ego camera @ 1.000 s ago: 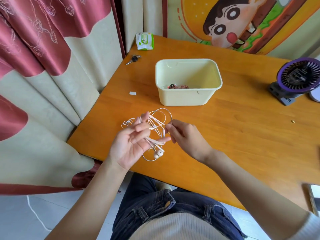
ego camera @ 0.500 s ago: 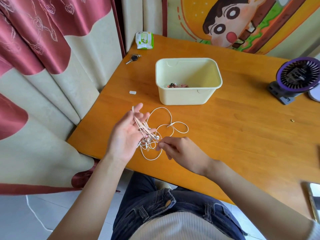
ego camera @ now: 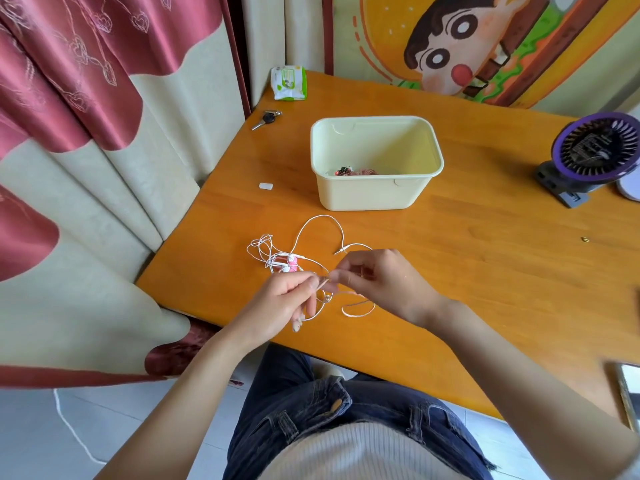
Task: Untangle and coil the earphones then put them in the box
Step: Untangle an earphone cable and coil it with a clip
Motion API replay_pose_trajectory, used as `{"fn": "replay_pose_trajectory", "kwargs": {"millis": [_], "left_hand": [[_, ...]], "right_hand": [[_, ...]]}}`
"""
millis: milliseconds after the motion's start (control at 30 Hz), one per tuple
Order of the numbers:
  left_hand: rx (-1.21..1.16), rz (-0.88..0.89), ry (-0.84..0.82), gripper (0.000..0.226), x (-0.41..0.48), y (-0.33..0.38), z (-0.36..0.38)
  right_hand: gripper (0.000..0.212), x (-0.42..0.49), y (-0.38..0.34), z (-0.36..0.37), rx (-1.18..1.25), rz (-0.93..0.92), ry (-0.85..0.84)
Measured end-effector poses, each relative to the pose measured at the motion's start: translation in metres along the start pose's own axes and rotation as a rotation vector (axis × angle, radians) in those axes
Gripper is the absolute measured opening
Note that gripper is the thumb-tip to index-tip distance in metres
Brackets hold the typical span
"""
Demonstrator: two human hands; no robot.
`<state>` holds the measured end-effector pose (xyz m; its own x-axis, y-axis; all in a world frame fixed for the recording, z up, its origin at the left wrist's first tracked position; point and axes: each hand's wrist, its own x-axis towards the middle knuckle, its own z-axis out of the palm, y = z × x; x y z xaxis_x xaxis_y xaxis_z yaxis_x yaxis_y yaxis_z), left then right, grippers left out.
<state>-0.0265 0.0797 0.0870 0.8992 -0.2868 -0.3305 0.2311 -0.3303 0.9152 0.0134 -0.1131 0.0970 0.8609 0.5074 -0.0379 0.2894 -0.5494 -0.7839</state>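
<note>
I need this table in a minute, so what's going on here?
A person sits at the wooden table, sorting out a tangled pair of white earphones. The left hand and the right hand each pinch the cable, close together near the table's front edge. Loose loops and the jack plug lie spread on the wood. The cable is not coiled yet. None of it is in the pale yellow box just behind, which holds a few small items.

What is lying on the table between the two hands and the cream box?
Head view: a loop of the earphones cable and the jack plug lie there, on the table before the box.
</note>
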Motion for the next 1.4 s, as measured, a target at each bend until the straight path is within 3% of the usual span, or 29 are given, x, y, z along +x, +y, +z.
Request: {"fn": "replay_pose_trajectory", "kwargs": {"millis": [100, 200, 300, 400, 600, 733, 867, 1033, 1100, 1233, 1400], "left_hand": [[-0.295, -0.056, -0.197, 0.044, -0.005, 0.005, 0.001], [-0.783, -0.036, -0.325, 0.049, -0.005, 0.007, -0.005], [-1.138, 0.078, -0.32, 0.049, 0.004, 0.004, -0.017], [-1.261, 0.162, -0.271, 0.06, 0.009, 0.011, -0.024], [-1.151, 0.145, 0.17, 0.037, 0.013, 0.019, -0.033], [-0.601, 0.104, 0.32, 0.031, 0.011, 0.008, -0.036], [-0.025, 0.069, 0.271, 0.037, 0.007, -0.011, -0.036], [0.173, -0.031, 0.091, 0.03, 0.005, -0.016, -0.028], [0.098, -0.105, 0.003, 0.026, 0.005, -0.013, -0.024], [-0.289, -0.195, -0.29, 0.031, -0.004, -0.008, -0.011], [-0.886, -0.133, -0.362, 0.048, -0.006, -0.007, -0.01]], "right_hand": [[0.034, 0.002, 0.005, 0.0, 0.073, 0.04, 0.072], [0.034, 0.003, 0.009, 0.004, 0.089, 0.061, 0.092], [0.027, 0.003, 0.009, 0.014, 0.092, 0.077, 0.087], [0.026, 0.001, 0.004, 0.024, 0.071, 0.073, 0.059], [0.027, -0.011, -0.002, 0.035, 0.035, 0.02, -0.023], [0.026, -0.014, -0.005, 0.028, 0.003, -0.014, -0.064], [0.025, -0.015, -0.007, 0.019, -0.015, -0.055, -0.066], [0.016, -0.015, -0.007, 0.01, 0.013, -0.086, -0.101], [0.014, -0.013, -0.008, 0.005, 0.077, -0.09, -0.101], [0.01, -0.003, -0.009, -0.008, 0.154, -0.052, 0.034], [0.013, 0.012, 0.012, -0.01, 0.294, 0.111, 0.184]]}}
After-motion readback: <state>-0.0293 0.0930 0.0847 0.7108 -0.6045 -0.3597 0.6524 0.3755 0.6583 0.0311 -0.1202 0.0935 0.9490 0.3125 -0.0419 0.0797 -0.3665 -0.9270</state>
